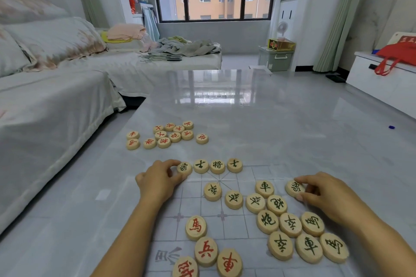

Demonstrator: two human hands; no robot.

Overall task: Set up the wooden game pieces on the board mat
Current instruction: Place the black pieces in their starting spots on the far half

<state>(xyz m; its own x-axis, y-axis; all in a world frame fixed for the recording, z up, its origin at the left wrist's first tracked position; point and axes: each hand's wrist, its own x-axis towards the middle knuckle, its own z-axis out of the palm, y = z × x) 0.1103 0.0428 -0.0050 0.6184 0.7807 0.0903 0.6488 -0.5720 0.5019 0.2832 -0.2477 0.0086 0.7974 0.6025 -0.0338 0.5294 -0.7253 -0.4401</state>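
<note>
- Nearest me, on the board mat (236, 229): 4 red-lettered pieces (206, 251), bunched at its near-left part.
- To their right are 11 loose dark-lettered pieces (290, 225). Nine are packed close together and two lie apart toward the mat's middle.
- My right hand (326, 195) pinches a twelfth dark piece (295, 188) at the far-right end of that pack. I cannot tell whether it is lifted.
- A bare strip of grid shows between the red four and the back row.
- The back row (217, 166) has 4 dark pieces side by side along the mat's far edge. My left hand (159, 181) grips the leftmost piece (184, 167) between thumb and fingers.
- Beyond the mat, 12 more red pieces form the far red cluster (163, 139), near the left edge of the glossy table (281, 119).
- Open tabletop runs from there to the table's far edge.
</note>
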